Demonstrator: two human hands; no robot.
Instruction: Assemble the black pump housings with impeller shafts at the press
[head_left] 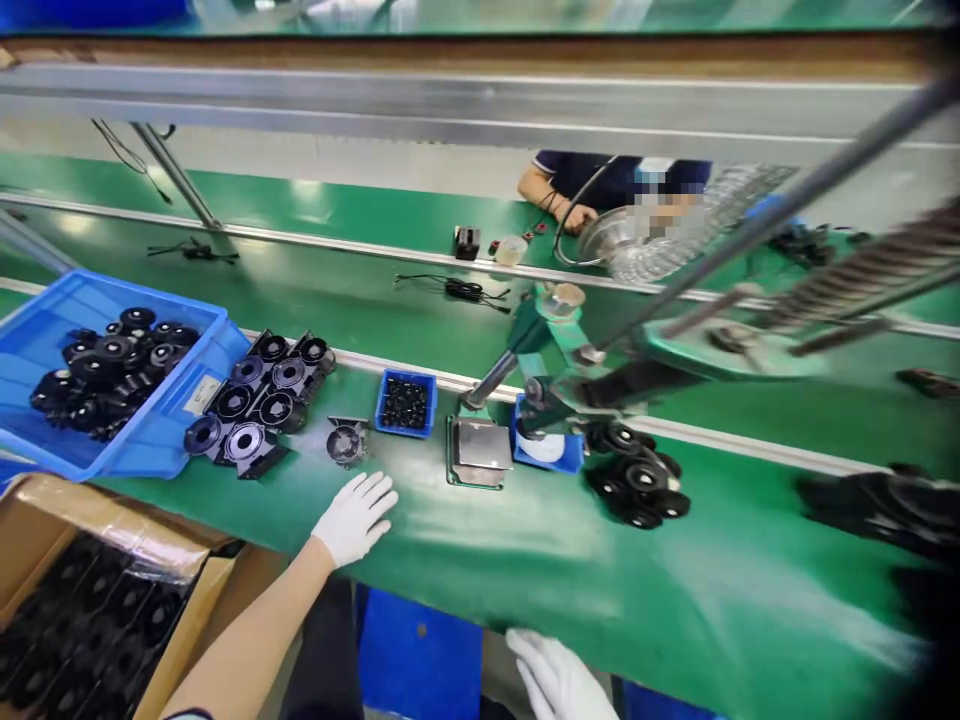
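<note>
Left hand (354,517) gloved, fingers spread flat on the bench (480,560), empty, just below the lone black fan housing (346,443); looks light, rigid plastic, best pinched by its outer rim; right hand (559,675) open, empty, off the bench edge.

Bright overhead light glares on the green table (465,560); right side smeared by motion blur.

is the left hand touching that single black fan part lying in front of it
Apart. The head view shows a strip of bare green table between the left hand fingertips and the single black fan part.
</note>
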